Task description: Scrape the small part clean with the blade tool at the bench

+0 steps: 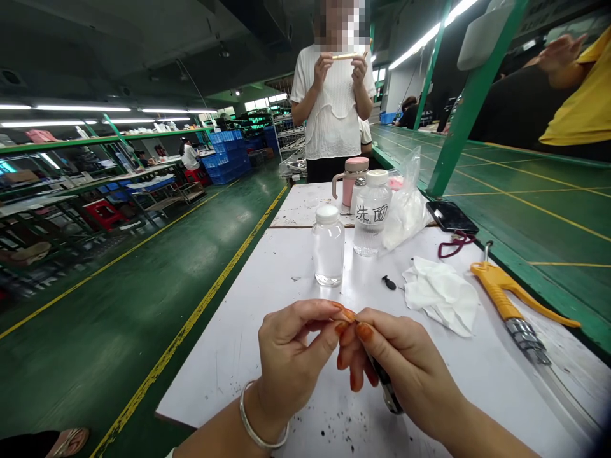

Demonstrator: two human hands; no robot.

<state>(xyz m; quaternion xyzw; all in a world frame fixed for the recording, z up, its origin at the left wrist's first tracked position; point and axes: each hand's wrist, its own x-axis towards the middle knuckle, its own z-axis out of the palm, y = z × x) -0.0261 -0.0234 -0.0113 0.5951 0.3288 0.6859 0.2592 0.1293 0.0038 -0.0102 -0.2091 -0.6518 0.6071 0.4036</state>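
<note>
My left hand and my right hand meet over the near part of the white table. The fingertips of both are pinched together on something too small to make out. A dark metal tool sticks out under my right palm, held in that hand. A silver bangle circles my left wrist. Just beyond the hands stand two clear bottles with white caps, a plain bottle and a labelled bottle. A small black part lies on the table near them.
A crumpled white cloth and a yellow air gun lie at right. Behind are a plastic bag, a pink mug and a black phone. A person in white stands at the far end. Green floor lies left.
</note>
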